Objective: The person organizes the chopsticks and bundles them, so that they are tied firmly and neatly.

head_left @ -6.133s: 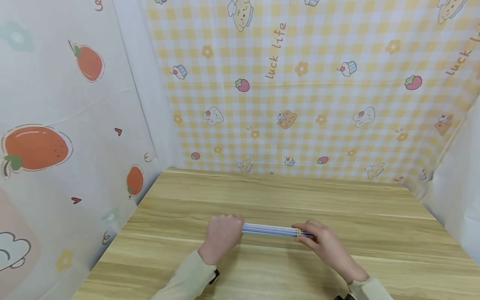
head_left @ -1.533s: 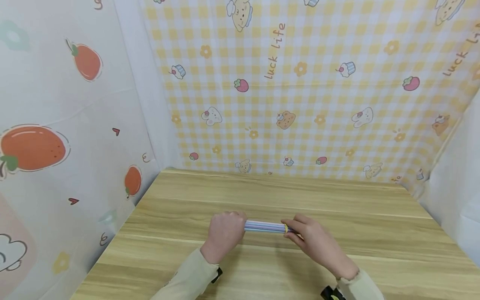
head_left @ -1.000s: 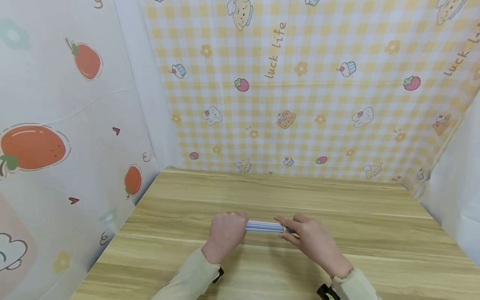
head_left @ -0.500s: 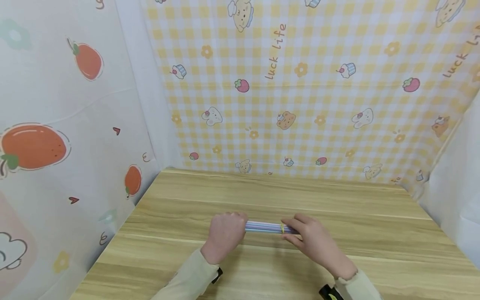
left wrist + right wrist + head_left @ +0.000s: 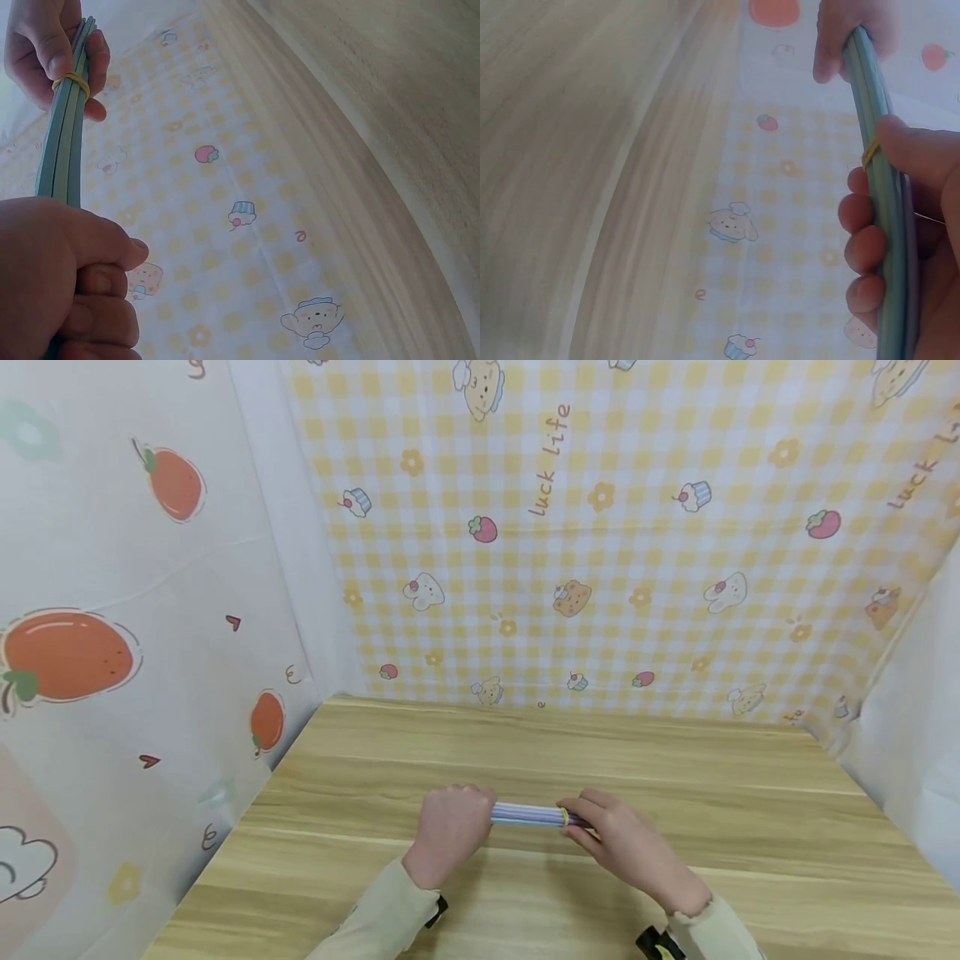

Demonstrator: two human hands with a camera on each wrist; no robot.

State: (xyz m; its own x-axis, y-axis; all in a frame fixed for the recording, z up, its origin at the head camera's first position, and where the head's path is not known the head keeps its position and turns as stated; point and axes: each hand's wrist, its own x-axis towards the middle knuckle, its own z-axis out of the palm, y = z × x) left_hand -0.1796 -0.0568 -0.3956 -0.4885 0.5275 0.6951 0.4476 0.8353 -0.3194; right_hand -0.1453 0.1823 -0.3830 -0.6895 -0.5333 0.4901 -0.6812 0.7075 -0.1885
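A bundle of slim pastel sticks [image 5: 528,814], blue, lilac and pale in colour, is held level over the table between both hands. My left hand [image 5: 453,823] grips its left end in a fist that hides that end. My right hand [image 5: 628,839] holds the other end, thumb and fingers around it, just beside a yellow rubber band [image 5: 565,817]. In the left wrist view the rubber band [image 5: 73,81] circles the sticks under the right thumb. The right wrist view shows the right-hand fingers [image 5: 865,251] curled around the bundle, with its thumb against the band.
A wood-grain table [image 5: 525,747] spreads beneath the hands. Behind it hangs a yellow checked cloth [image 5: 525,568] with cartoon prints. A white printed sheet [image 5: 210,568] closes the left side, and another white sheet [image 5: 911,735] the right.
Since the oldest frame, the right hand and rubber band have shifted left, leaving less bundle showing between the hands. The right fingertips reached left past the band, then drew back. The left hand barely moved.
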